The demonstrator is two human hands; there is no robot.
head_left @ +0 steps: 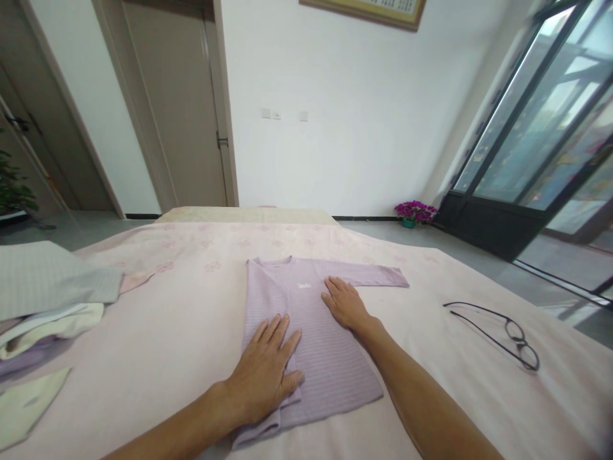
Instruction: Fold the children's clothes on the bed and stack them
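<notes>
A lilac striped long-sleeved top (316, 358) lies flat on the pink bed cover (167, 345), its left side folded in and its right sleeve stretched out to the right. My left hand (268, 374) rests flat on the lower left part of the top, fingers spread. My right hand (345, 301) lies flat on the chest area near a small white logo, fingers stretched forward. Neither hand holds anything.
A pair of dark-rimmed glasses (507, 332) lies on the bed to the right. A pile of folded clothes (48, 294) sits at the left edge. Beyond the bed are a door (177, 108), a white wall, purple flowers (414, 211) and glass sliding doors (541, 140).
</notes>
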